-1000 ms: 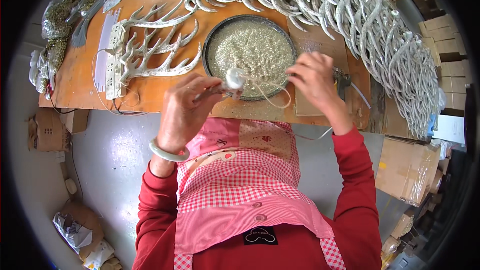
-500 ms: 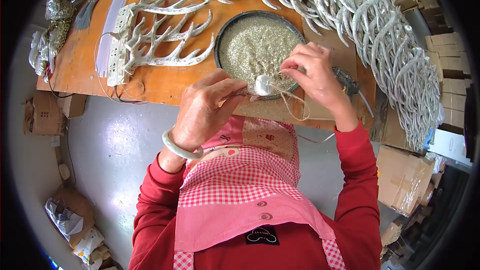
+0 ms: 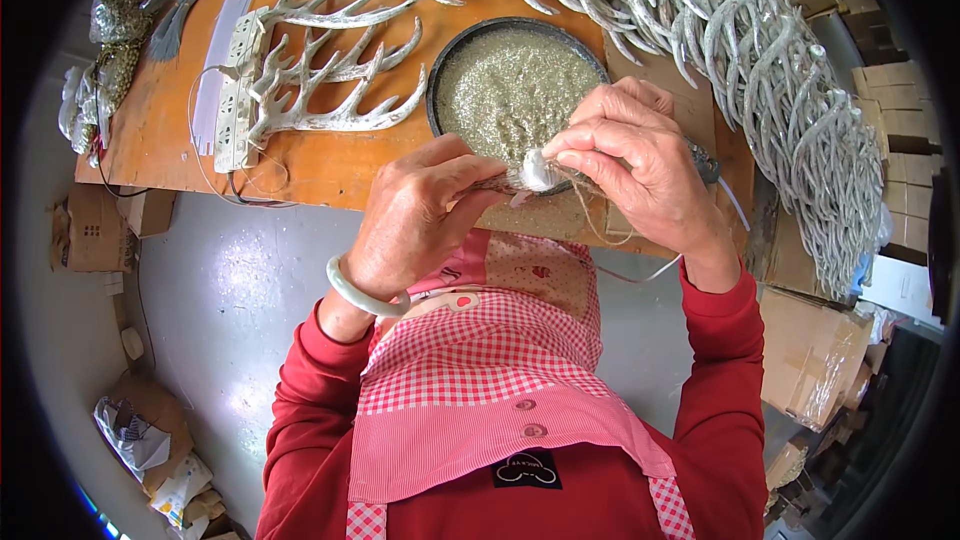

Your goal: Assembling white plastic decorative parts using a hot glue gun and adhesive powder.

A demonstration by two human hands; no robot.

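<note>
Ornament (image 3: pixel 537 171), small and silvery, pinched between left hand (image 3: pixel 420 210) and right hand (image 3: pixel 640 165) fingertips above glitter pan (image 3: pixel 440 70), twine (image 3: pixel 590 215) dangling loose, looks mid-job; finished antlers (image 3: pixel 760 70) piled on table (image 3: pixel 320 165).

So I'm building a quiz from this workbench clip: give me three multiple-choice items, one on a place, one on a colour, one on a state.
1. Where does the round pan of glitter sit?
A. on the floor
B. on the orange table
C. on a cardboard box

2. What colour is the bangle on the left wrist?
A. black
B. red
C. pale green-white

3. How is the small white piece held?
A. pinched between both hands
B. lying loose in the pan
C. hanging from the antlers

Answers:
1 B, the pan rests on the table.
2 C, the bangle is pale.
3 A, the left hand and right hand grip the white piece.
</note>
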